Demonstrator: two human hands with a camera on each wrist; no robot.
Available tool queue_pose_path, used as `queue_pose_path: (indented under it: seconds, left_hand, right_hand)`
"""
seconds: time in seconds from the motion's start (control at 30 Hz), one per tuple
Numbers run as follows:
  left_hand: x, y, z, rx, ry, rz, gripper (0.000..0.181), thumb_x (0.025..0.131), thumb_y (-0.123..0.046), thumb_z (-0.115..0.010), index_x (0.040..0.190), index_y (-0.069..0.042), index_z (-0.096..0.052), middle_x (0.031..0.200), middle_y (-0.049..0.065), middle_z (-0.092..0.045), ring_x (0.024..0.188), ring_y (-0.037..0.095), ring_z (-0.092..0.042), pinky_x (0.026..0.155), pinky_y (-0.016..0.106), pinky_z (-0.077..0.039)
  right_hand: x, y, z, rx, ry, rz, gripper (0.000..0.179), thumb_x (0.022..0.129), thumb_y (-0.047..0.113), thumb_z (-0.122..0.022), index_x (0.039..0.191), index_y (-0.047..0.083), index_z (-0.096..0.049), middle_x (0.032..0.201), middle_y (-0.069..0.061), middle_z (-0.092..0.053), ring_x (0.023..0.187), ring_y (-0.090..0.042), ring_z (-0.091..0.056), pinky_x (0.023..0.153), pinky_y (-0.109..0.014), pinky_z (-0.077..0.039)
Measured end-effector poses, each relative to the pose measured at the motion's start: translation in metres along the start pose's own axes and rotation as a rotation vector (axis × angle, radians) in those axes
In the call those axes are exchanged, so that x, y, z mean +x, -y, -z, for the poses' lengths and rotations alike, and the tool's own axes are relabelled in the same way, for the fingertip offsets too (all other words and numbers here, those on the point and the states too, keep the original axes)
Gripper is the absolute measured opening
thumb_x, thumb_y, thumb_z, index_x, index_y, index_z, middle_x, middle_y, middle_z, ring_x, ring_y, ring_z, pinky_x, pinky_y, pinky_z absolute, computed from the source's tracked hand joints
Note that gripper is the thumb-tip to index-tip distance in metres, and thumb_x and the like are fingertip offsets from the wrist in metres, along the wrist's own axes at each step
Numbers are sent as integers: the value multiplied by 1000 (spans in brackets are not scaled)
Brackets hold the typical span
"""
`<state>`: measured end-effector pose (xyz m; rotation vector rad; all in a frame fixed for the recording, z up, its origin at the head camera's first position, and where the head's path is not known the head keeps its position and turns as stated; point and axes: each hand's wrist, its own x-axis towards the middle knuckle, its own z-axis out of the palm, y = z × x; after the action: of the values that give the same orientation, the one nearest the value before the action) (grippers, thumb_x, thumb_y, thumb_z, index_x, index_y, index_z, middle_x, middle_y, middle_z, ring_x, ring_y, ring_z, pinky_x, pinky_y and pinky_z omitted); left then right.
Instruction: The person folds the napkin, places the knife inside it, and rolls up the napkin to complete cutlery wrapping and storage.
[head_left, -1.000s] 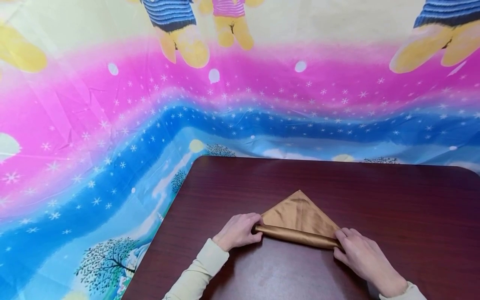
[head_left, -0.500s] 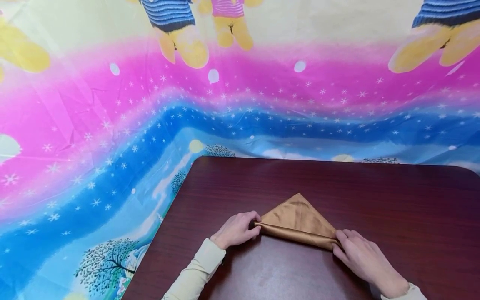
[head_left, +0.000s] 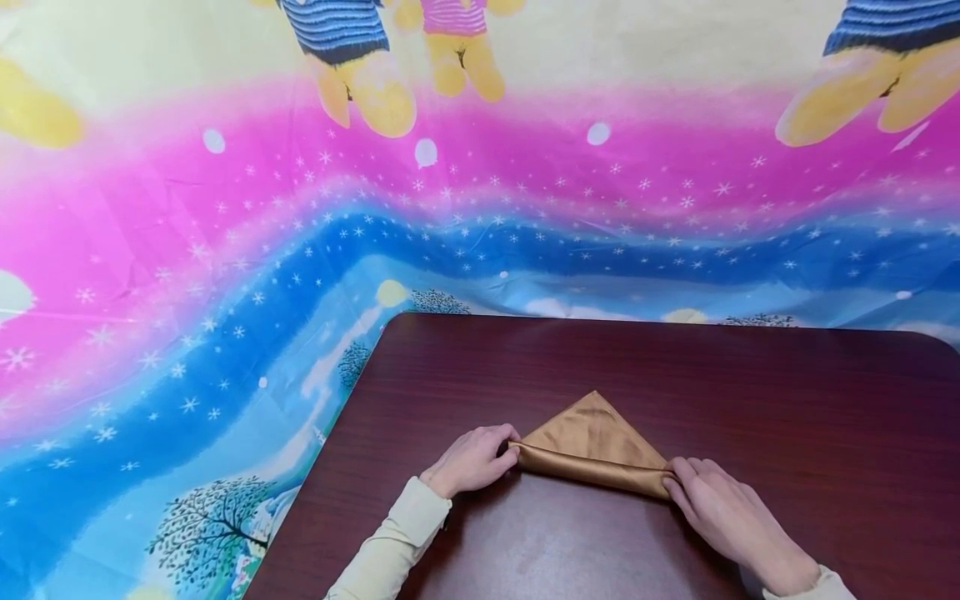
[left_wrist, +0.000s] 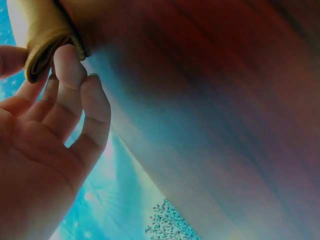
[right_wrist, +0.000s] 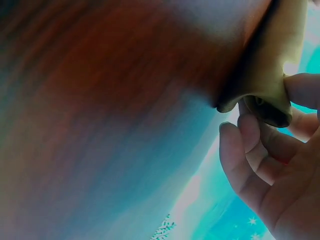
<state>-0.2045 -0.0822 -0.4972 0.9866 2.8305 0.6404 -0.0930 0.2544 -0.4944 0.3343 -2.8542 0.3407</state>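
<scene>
A shiny gold-brown cloth lies on the dark wooden table, its near edge rolled and a flat triangle pointing to the far side. My left hand pinches the left end of the roll between thumb and fingers. At the opposite end, my right hand pinches the roll the same way. In the left wrist view the rolled end of the cloth shows its layers beside the fingertips. The right wrist view has the other end of the cloth against the thumb, with a hollow fold visible.
The reddish-brown table has rounded far corners. Behind it and to its left hangs a printed backdrop in pink and blue with snowflakes and trees.
The roll has grown a little wider and the flat triangle has become smaller, its tip shifting toward me. Both hands keep their hold on the ends and have barely moved.
</scene>
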Motion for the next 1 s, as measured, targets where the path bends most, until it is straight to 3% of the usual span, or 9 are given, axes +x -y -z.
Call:
queue_pose_path:
  seconds: [0.4,0.7,1.0]
  left_hand:
    - [1,-3,-2,28,4,28,20,89,-27,-52,100,-22,-67,86,-10,-66,71,3,-54,64,21,-46]
    - [2,-4,-1,23,25,62,21,88,-30,-53,100,-21,-68,87,-10,-66,70,3,-54,61,21,-45]
    - [2,-4,0,34,17,63,22,89,-30,-54,100,-20,-69,94,-7,-69,81,5,-60,68,24,-49]
  right_hand:
    - [2,-3,-1,37,-9,8,12,90,21,-66,87,22,-54,69,11,-43,68,-9,-50,53,-29,-39]
    - [5,-5,0,95,55,-41,8,91,21,-65,95,19,-58,75,7,-60,69,-8,-57,53,-28,-40]
    - [7,-7,3,86,70,-53,7,89,19,-66,90,19,-59,72,10,-60,65,-5,-55,53,-27,-40]
